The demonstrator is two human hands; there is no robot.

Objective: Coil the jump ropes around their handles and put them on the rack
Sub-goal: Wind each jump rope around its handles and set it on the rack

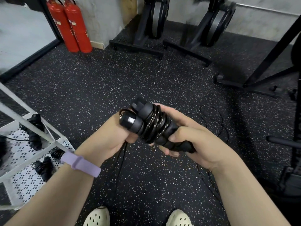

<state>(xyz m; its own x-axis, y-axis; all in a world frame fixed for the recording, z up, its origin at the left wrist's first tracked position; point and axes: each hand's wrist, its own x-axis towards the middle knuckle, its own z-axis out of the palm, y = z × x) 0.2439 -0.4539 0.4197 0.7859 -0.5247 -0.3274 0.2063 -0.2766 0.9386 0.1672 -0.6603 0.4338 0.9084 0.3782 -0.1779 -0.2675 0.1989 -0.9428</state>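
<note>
- Two black handles (156, 126), held together at frame centre, carry glossy rope coils (154, 124) around their middle.
- Right hand (193, 141), at 3 o'clock of the coils, has fingers curled round the handles' lower ends.
- Left hand (110, 136), at 9 o'clock, pinches the loose rope (121, 160) hanging to the floor.
- White rack (24, 154) at 8 o'clock holds coiled ropes (35, 132).

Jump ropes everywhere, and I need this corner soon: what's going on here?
A person is winding a jump rope around its paired black handles. The right hand grips the handle ends; the left hand holds the capped end. Several turns are on, but loose cord trails onto the floor. A few coiled ropes already lie on the white rack at the left.
</note>
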